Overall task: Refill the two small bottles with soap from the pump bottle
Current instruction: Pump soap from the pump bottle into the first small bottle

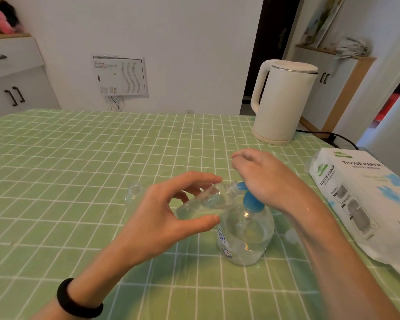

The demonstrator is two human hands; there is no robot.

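Observation:
A clear pump bottle (245, 236) with a blue pump head stands on the green checked tablecloth, right of centre. My right hand (261, 176) rests on top of the pump head, its fingers loosely bent. My left hand (166, 211) holds a small clear bottle (208, 200) tilted on its side between thumb and fingers, its open neck up against the blue nozzle. Some clear liquid lies inside that small bottle. A second small clear bottle (132, 195) stands upright and uncapped on the cloth to the left.
A white electric kettle (283, 100) stands at the back right, its black cord trailing right. A pack of tissue paper (365, 199) lies along the right edge. A small pale cap (291, 235) lies just right of the pump bottle.

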